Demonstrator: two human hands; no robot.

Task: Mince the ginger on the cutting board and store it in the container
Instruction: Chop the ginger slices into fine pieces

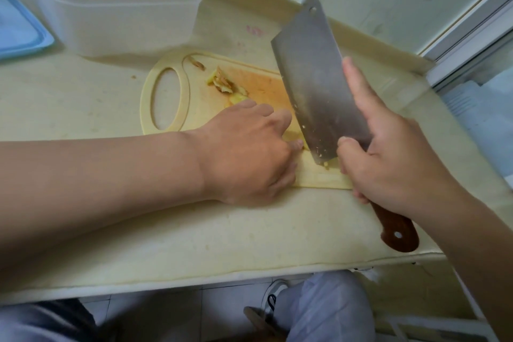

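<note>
Items I can log from the head view:

1. Cream plastic cutting board with an oval handle hole (166,97). It lies flat at centre frame, with an orange-brown stain on its middle.
2. Pale yellow ginger (295,136). It sits on the board at centre, between my left fingertips and the blade. Most of it is hidden by the hand.
3. Ginger peel scraps (222,83). A loose heap sits on the board just right of the handle hole.
4. Left hand (249,153). It is at centre frame with its fingers curled down onto the ginger, holding it against the board.
5. Broad steel cleaver with a reddish-brown wooden handle (316,86). It is tilted, with its lower corner down at the board beside the ginger. Small yellow flecks cling near its edge.
6. Right hand (394,153). It is at right of centre, wrapped around the cleaver's handle, with the forefinger laid straight along the blade's side.
7. Translucent white plastic container (125,14). It stands uncovered at upper left, apart from the board.
8. Light blue lid (19,33). It lies at the far left edge, beside the container.
9. Cream countertop (194,230). It carries everything listed above.
</note>
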